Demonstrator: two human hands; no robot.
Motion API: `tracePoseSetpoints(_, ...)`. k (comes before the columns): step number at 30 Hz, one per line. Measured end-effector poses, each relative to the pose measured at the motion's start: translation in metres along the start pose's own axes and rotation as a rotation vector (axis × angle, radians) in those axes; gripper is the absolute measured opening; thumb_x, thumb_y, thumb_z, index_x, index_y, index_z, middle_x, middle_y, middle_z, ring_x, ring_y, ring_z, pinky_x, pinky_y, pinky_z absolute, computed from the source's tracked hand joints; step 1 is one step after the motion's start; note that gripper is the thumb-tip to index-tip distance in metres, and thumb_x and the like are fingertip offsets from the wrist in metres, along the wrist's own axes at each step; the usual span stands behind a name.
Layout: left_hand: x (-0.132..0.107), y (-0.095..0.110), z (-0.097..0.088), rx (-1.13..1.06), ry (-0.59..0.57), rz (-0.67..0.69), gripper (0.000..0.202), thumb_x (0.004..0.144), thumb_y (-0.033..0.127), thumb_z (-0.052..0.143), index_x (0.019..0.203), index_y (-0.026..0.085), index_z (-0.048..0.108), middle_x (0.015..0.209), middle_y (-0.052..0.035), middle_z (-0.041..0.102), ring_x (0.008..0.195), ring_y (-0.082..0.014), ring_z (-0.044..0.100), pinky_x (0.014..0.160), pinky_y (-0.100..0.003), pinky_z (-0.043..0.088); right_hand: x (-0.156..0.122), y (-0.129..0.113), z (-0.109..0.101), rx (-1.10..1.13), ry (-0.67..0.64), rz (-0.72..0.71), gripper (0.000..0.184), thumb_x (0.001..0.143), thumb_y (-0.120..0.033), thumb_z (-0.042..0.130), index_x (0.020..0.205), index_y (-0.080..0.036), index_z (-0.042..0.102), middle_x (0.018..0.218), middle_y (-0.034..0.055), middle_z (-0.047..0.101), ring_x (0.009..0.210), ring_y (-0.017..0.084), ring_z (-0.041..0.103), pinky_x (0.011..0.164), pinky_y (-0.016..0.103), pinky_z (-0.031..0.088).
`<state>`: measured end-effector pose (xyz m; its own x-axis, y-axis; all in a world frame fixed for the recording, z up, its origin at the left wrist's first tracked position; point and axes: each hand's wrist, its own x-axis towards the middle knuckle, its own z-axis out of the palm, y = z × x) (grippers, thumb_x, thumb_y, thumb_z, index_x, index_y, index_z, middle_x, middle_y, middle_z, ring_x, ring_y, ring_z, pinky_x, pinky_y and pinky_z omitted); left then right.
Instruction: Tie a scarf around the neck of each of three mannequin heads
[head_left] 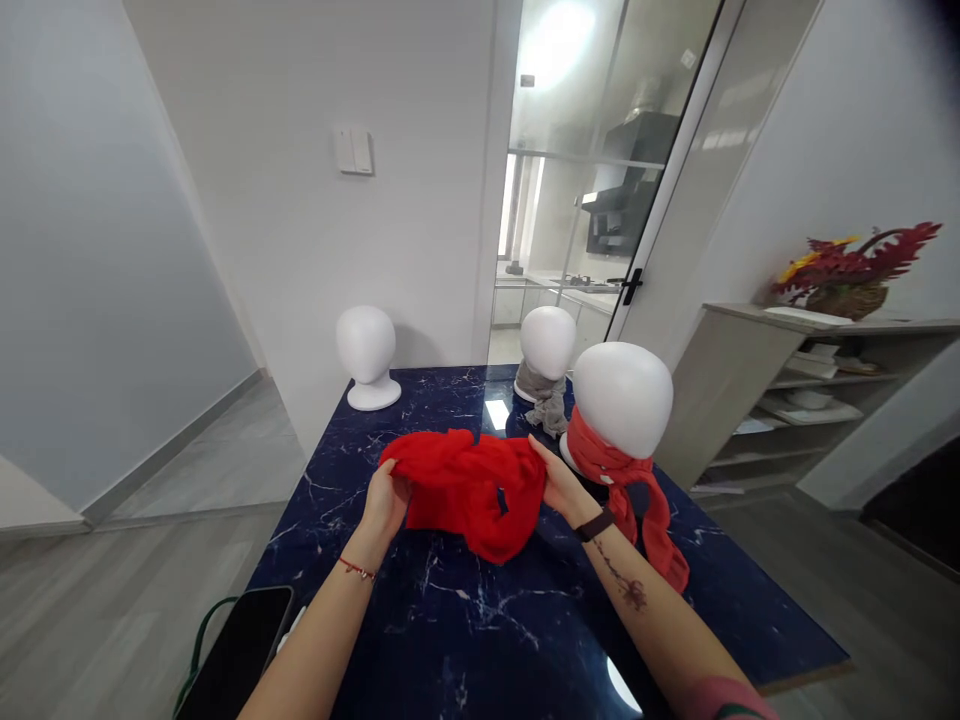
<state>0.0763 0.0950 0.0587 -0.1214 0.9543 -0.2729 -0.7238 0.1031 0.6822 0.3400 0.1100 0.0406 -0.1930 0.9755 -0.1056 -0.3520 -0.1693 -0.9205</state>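
Note:
A bunched red scarf (472, 490) lies on the dark blue marble table (480, 620), held at both ends. My left hand (385, 503) is closed on its left end. My right hand (559, 483) grips its right end, next to a white mannequin head (622, 398) that wears another red scarf (645, 495) round its neck, the tails hanging down to the table.
A bare white mannequin head (367, 352) stands at the table's far left. Another head (548, 342) with a grey scarf (546, 402) stands at the far middle. A black phone (240, 650) lies at the near left corner. Shelves with a flower basket (847, 280) stand to the right.

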Motion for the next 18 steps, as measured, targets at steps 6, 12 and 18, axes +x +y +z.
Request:
tracePoseSetpoints(6,0.019,0.009,-0.003,-0.191,0.065,0.004,0.028,0.076,0.005,0.041,0.091,0.015,0.064,0.072,-0.0034,0.068,0.061,-0.0131,0.064,0.065,-0.025,0.053,-0.005,0.009,-0.013,0.021,0.031,0.032,0.025,0.081,-0.038,0.064,0.086,-0.013,0.068,0.089,0.0089,0.073,0.078,0.019,0.069,0.079,0.031,0.054)
tracePoseSetpoints(12,0.032,0.028,-0.001,-0.207,0.044,0.047,0.029,0.078,0.005,0.043,0.094,0.015,0.064,0.074,-0.0038,0.070,0.062,-0.0132,0.065,0.066,-0.025,0.053,0.001,0.018,-0.036,-0.158,0.104,-0.010,0.030,0.077,-0.042,0.068,0.085,-0.014,0.071,0.083,0.0088,0.073,0.069,0.020,0.068,0.069,0.031,0.054)
tracePoseSetpoints(18,0.045,0.043,0.005,-0.154,0.029,0.082,0.021,0.083,0.012,0.047,0.096,0.016,0.063,0.077,-0.0025,0.070,0.067,-0.0130,0.066,0.070,-0.025,0.053,0.009,0.025,-0.056,-0.345,0.203,-0.105,0.033,0.073,-0.049,0.066,0.075,-0.016,0.070,0.076,0.0080,0.071,0.068,0.022,0.064,0.066,0.032,0.051)
